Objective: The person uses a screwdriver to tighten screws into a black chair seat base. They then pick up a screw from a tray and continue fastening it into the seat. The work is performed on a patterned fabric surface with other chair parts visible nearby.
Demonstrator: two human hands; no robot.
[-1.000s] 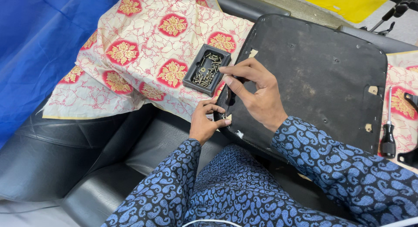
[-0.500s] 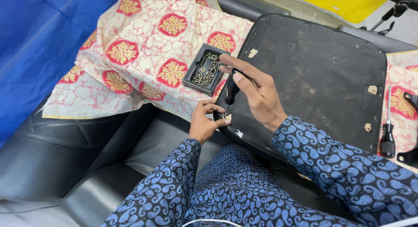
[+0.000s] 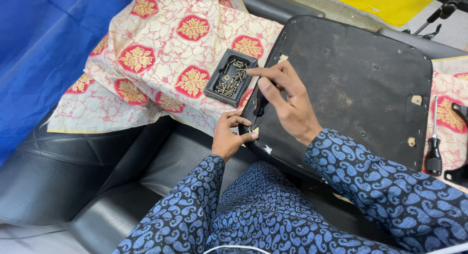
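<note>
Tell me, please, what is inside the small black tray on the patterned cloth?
The small black tray holds a loose pile of brass-coloured screws. What lies beneath the pile is covered.

The scene was evenly and brightly lit by soft, diffuse light, with only faint shadows under the right hand [image 3: 287,105] and left hand [image 3: 229,137]. The black seat cushion [image 3: 87,171] carried dull sheen rather than harsh glare. Focus was sharp in the middle, with slight wide-angle stretching toward the edges.
</note>
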